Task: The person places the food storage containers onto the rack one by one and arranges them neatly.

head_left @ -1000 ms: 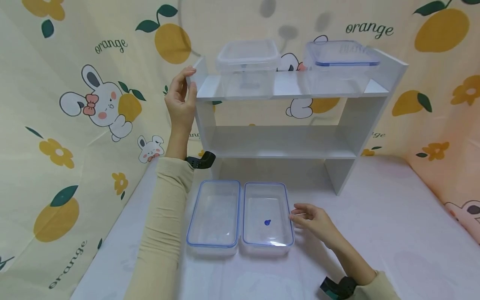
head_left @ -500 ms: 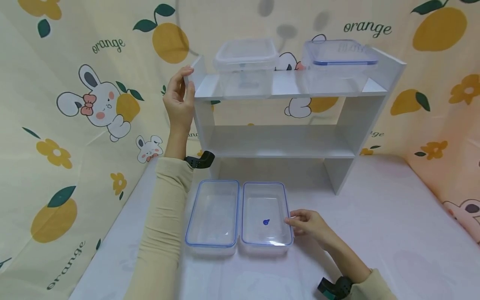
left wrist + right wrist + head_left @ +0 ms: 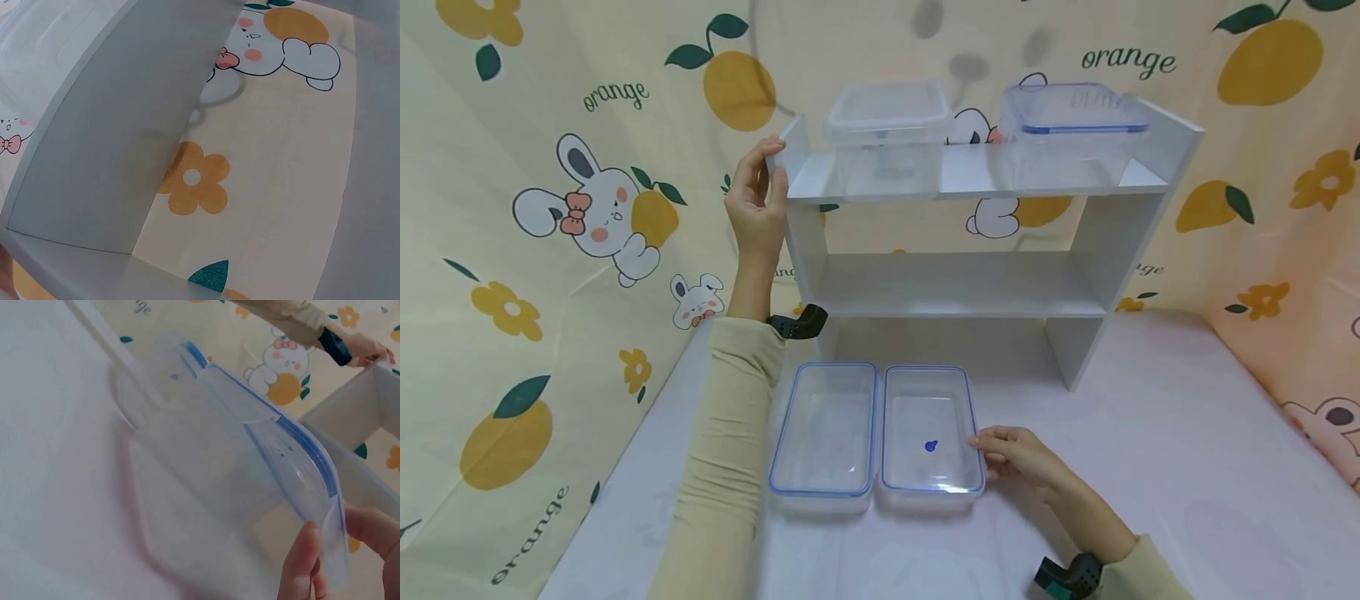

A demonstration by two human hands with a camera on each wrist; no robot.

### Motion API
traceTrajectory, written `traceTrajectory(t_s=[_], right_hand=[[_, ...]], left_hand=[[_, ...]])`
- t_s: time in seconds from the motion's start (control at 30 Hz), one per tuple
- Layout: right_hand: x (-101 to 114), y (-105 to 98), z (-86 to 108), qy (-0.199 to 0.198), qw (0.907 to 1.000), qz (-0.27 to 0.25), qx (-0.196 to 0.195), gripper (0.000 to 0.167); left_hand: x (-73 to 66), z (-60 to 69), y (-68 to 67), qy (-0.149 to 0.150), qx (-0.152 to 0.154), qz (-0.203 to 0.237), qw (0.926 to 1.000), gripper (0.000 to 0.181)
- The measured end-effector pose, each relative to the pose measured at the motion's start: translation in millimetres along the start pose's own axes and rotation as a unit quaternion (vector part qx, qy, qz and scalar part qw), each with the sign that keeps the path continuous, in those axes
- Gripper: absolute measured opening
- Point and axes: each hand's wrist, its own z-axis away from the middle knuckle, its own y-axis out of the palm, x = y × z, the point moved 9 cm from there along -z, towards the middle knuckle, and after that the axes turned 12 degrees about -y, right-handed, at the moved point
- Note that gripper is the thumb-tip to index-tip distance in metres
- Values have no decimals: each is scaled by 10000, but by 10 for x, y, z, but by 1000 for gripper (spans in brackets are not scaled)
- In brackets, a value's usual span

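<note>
Right hand [image 3: 1026, 458] is holding the blue-rimmed box [image 3: 925, 408] on the counter [image 3: 1150, 467], in front of the white shelf [image 3: 962, 283]; thumb and fingers are pinching its right rim. Blue mark [image 3: 931, 447] is showing within, too small to identify. Second box [image 3: 825, 429] is sitting just beside, also before the shelf. A level, firm pinch seems best; thin plastic may flex. Left hand [image 3: 757, 200] is gripping the shelf's upper left edge, fingers curled; gentle steadying should suit, since two lidded boxes [image 3: 887, 137] are standing on the shelf's top. Behind the shelf, backdrop [image 3: 625, 333] is repeating "orange"; no brand legible.
</note>
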Motion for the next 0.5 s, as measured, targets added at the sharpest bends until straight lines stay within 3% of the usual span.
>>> traceTrajectory(t_s=[0.13,0.27,0.5], right_hand=[[-29,55,-5,27,9967,-760,272,12],[-27,108,5,47,9888,-1433,413,11],[-20,144,13,59,9839,-1721,471,12]], left_hand=[[6,-5,-3,-12,-18,-35,10000,26],[11,-12,2,-30,-16,-37,10000,26],[13,-6,1,-7,-17,-17,10000,26]])
